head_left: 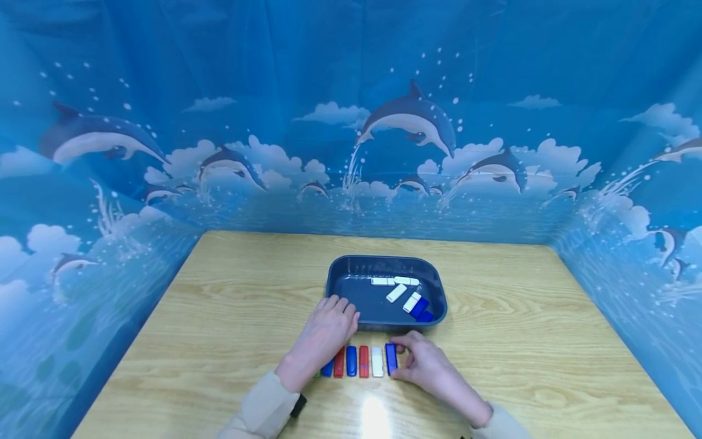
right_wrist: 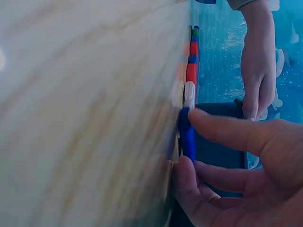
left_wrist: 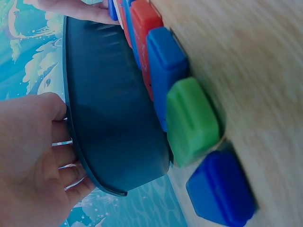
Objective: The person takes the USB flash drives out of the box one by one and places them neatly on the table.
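Note:
My right hand pinches a blue USB flash drive by its two ends, thumb at the near end. That drive lies at the right end of a row of sticks on the table. Beside it are a white flash drive, a red one and another blue one. A green drive and a dark blue one show in the left wrist view; my left arm covers most of that end from above. My left hand holds the near-left rim of a dark plastic tray, fingers hooked over it.
Inside the tray, toward its right side, lie several white flash drives and blue ones. The wooden table reaches back to a blue dolphin-print curtain, which encloses it on the left, back and right.

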Demonstrator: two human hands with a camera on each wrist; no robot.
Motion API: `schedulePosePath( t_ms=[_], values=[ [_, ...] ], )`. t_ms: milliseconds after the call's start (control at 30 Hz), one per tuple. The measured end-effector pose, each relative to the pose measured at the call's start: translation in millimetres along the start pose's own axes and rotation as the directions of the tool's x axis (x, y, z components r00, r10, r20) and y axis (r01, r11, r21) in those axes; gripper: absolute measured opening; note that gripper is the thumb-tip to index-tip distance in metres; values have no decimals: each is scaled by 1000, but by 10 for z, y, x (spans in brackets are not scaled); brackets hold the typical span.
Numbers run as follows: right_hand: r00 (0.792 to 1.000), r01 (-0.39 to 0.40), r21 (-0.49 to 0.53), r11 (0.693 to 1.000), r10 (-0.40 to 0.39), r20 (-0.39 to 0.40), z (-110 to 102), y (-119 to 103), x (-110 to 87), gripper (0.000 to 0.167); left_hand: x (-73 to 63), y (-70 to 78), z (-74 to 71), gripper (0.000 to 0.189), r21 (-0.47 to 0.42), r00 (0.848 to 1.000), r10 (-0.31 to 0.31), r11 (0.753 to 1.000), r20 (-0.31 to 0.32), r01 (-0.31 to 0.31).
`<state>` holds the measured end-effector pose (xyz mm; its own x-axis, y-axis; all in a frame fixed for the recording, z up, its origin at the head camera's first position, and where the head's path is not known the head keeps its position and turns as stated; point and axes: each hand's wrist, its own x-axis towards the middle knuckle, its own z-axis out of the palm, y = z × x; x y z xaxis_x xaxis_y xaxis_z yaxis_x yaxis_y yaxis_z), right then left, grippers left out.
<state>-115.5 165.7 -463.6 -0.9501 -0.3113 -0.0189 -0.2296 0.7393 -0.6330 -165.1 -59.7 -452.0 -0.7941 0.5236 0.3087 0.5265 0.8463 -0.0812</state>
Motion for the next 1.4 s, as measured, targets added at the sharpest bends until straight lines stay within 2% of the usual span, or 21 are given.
schedulePosePath(
  t_ms=[133, 333, 433, 600, 700, 800, 1000, 1233, 1400],
  values=[
    [1000, 7, -77, 997, -7, 7, 6, -27, -11, 63, 0, -3, -1, 27, 13, 1000, 7, 1000, -9, -7],
    [1000, 22, -110, 994, -23, -5, -1, -55, -42, 63, -1, -7, 11, 27, 5, 1000, 10, 1000, -20, -10],
    [998, 33, -111, 993, -37, -42, -16, -53, -56, 53, -4, -7, 12, 27, -1, 1000, 9, 1000, -23, -9],
    [984, 111, -97, 989, -123, -127, -47, -32, -66, 28, -8, -5, 9, 26, -4, 1000, 8, 1000, -21, -9],
    [975, 140, -92, 986, -154, -158, -81, -36, -55, 21, -8, -5, 8, 26, -7, 1000, 5, 1000, -20, -6],
    [972, 131, -90, 987, -146, -182, -138, -64, -27, 17, -8, -4, 8, 26, -7, 1000, 2, 1000, -21, -2],
    [965, 88, -83, 993, -106, -239, -289, -134, 64, 13, -7, -2, 11, 26, 7, 999, 15, 1000, -30, -14],
    [923, 118, -198, 973, -181, -341, -537, -70, 271, 11, -6, 1, 10, 26, 4, 999, 10, 1000, -32, -9],
    [922, 103, -277, 956, -196, -334, -694, 71, 488, 11, -9, 7, 9, 25, 8, 1000, 11, 1000, -29, -11]
  ],
)
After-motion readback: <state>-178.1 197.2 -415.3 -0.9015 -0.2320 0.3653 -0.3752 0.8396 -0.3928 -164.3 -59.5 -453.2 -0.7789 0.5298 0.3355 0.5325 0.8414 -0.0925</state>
